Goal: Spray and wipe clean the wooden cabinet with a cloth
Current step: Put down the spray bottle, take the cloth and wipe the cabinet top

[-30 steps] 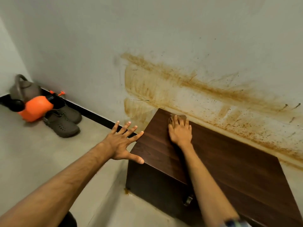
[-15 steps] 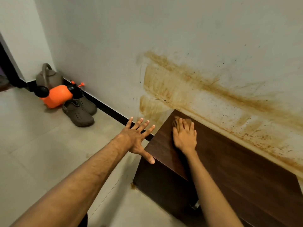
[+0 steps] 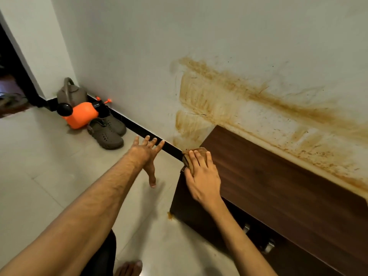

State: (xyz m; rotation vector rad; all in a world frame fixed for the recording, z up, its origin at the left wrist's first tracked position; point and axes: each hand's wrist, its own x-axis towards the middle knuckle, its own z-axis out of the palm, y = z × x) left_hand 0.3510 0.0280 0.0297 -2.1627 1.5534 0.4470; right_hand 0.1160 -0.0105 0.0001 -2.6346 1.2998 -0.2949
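A low dark wooden cabinet [image 3: 278, 188] stands against the wall at the right. My right hand [image 3: 203, 176] lies flat on a small brown cloth [image 3: 192, 156] at the cabinet top's left edge, and the cloth hangs partly over that edge. My left hand [image 3: 146, 154] hovers in the air left of the cabinet, fingers spread, holding nothing. An orange pump sprayer [image 3: 81, 114] lies on the floor far left, by the wall.
The wall above the cabinet carries a wide brown stain [image 3: 249, 102]. A pair of grey-brown clogs [image 3: 108, 132] and a brown watering can [image 3: 70, 92] sit beside the sprayer. A dark doorway [image 3: 12, 80] opens at the far left. My bare foot [image 3: 129, 267] shows at the bottom.
My right hand has slid the cloth leftward from the top's back area to its left edge. My left hand has drifted off the cabinet's corner. The camera has turned left.
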